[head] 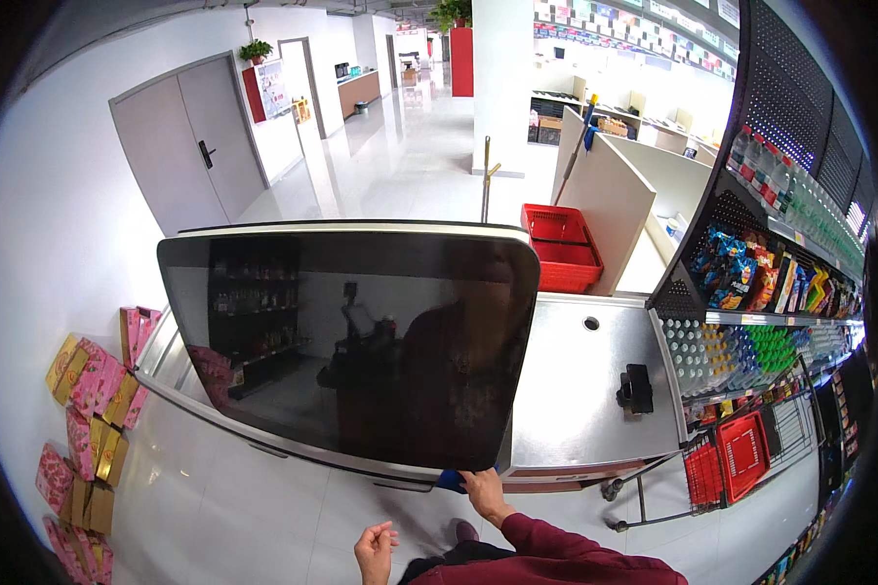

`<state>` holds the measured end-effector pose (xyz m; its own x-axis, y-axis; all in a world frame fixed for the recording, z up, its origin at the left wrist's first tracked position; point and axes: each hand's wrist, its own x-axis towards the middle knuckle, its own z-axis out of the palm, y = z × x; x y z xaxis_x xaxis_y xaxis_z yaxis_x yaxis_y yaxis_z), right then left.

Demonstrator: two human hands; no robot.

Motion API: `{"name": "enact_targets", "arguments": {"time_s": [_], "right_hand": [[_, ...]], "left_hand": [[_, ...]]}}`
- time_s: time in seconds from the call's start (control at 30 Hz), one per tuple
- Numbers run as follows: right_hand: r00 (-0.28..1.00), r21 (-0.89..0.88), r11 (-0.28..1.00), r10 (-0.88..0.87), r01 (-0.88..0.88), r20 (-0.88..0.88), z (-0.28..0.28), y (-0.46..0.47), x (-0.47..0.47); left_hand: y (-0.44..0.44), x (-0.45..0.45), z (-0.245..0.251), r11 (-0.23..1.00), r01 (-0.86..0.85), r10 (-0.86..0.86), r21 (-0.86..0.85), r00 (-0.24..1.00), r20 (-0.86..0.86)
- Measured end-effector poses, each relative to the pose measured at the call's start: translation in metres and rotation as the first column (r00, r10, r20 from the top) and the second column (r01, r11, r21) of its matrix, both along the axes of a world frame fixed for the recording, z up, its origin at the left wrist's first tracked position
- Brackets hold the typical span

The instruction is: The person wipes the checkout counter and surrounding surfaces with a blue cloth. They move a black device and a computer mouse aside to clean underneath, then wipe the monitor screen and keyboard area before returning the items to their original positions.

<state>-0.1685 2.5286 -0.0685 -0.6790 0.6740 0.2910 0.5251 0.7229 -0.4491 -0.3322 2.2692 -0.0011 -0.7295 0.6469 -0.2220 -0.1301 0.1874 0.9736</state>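
A large dark monitor (351,351) with a glossy screen fills the middle of the view, tilted on the checkout counter. At its lower right corner, my right hand (486,494) holds a blue cloth (451,480), partly hidden by my fingers and the monitor. My left hand (377,550) hovers low in front of the counter, fingers loosely curled and holding nothing visible. To the monitor's right stretches the stainless steel countertop (567,395). A small black device (637,388) lies on it, and a round hole (591,323) is cut near its back edge.
Red shopping baskets (562,252) stand behind the counter beside a white partition (607,197) and a mop handle (576,150). On the right, a shopping cart (732,453) stands by shelves of bottles (764,351) and snacks (732,270). Pink and gold boxes (95,380) are stacked along the left wall.
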Motion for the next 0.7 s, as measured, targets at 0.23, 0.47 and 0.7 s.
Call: {"name": "enact_targets", "arguments": {"time_s": [0.23, 0.47, 0.7], "right_hand": [[0.954, -0.242, 0.951, -0.240, 0.194, -0.178, -0.031, 0.001, -0.008], [0.523, -0.896, 0.219, -0.748, -0.387, -0.409, 0.027, -0.021, 0.003], [-0.088, -0.551, 0.670, -0.671, -0.496, -0.736, 0.173, -0.063, 0.050]], "left_hand": [[0.037, -0.025, 0.028, 0.993, 0.114, -0.114, -0.019, 0.993, -0.007], [0.038, -0.110, 0.057, 0.966, 0.236, -0.222, 0.110, 0.968, -0.120], [0.003, -0.230, 0.115, 0.961, 0.204, -0.158, 0.186, 0.959, -0.237]]}}
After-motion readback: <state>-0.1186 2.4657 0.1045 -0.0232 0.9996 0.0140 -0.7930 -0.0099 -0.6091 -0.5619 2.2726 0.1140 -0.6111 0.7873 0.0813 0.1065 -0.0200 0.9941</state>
